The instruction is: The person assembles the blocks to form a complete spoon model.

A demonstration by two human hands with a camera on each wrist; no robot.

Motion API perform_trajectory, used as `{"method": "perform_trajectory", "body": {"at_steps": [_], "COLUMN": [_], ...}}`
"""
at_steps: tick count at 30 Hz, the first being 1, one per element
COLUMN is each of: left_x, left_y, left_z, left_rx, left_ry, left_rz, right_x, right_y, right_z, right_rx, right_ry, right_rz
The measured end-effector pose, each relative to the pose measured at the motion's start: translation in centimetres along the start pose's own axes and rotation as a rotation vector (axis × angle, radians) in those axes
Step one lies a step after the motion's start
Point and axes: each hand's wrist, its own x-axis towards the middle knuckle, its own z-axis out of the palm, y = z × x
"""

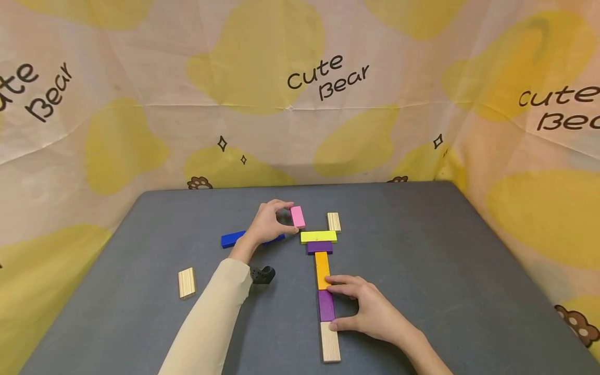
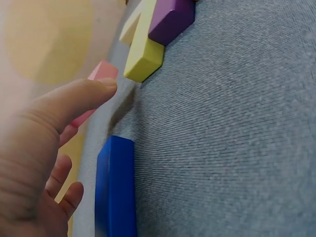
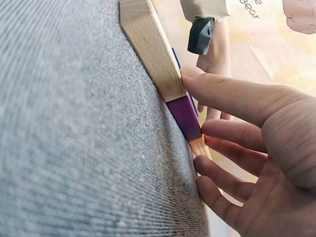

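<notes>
My left hand (image 1: 269,224) pinches a pink block (image 1: 297,217) between thumb and fingers, just beyond the left end of a yellow-green block (image 1: 319,237). In the left wrist view a shadow lies on the cloth near the pink block. Below the yellow-green block, a purple block (image 1: 320,248) lies crosswise. A row runs from it toward me: an orange block (image 1: 322,266), another purple block (image 1: 326,307) and a plain wooden block (image 1: 330,345). Fingertips of my right hand (image 1: 370,310) touch the orange block; its thumb touches the wooden one.
Blue blocks (image 1: 233,239) lie behind and beside the left wrist, partly hidden. One pale striped block (image 1: 333,221) sits behind the yellow-green block, another (image 1: 186,283) at left. A black device (image 1: 263,275) is on the left wrist. Patterned cloth (image 1: 290,140) surrounds the grey table (image 1: 398,239).
</notes>
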Motion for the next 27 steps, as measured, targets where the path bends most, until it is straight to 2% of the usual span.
{"method": "perform_trajectory", "body": {"at_steps": [9, 19, 27], "left_x": [0.0, 0.0, -0.1], "left_y": [0.2, 0.1, -0.1], "left_z": [1.0, 1.1, 1.1], "left_rx": [0.161, 0.140, 0.139], "left_ry": [-0.003, -0.039, -0.062], "left_rz": [-0.023, -0.075, -0.081], "right_x": [0.2, 0.3, 0.3], "right_y": [-0.1, -0.2, -0.2], "right_z": [0.0, -0.2, 0.0], "right_rx": [0.003, 0.012, 0.016], "right_ry": [-0.008, -0.002, -0.016], "right_rz": [-0.001, 0.019, 0.038]}}
